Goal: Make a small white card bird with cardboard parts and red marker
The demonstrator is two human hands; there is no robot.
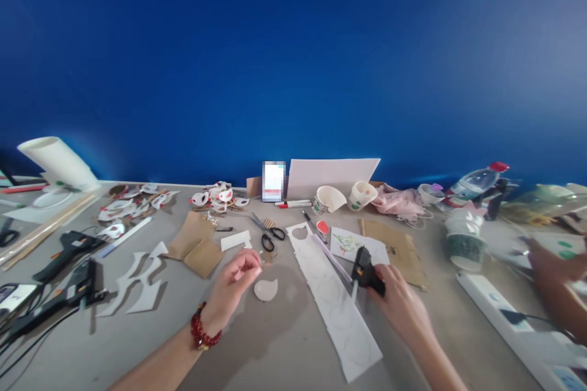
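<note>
My right hand grips a black hot glue gun, held above the right edge of a long white card strip. Pencil outlines and one cut-out curve mark that strip. My left hand, with a red bead bracelet at the wrist, has thumb and fingers pinched together. Whether anything small sits between those fingertips I cannot make out. Just right of the left hand, a small white bird-shaped cut-out lies on the grey table. Black-handled scissors rest beyond it.
Folded brown cardboard, white offcuts and more glue guns lie to the left. Painted bird cut-outs are piled at the back. Paper cups, a water bottle and a power strip stand rightward, near another person's blurred hand.
</note>
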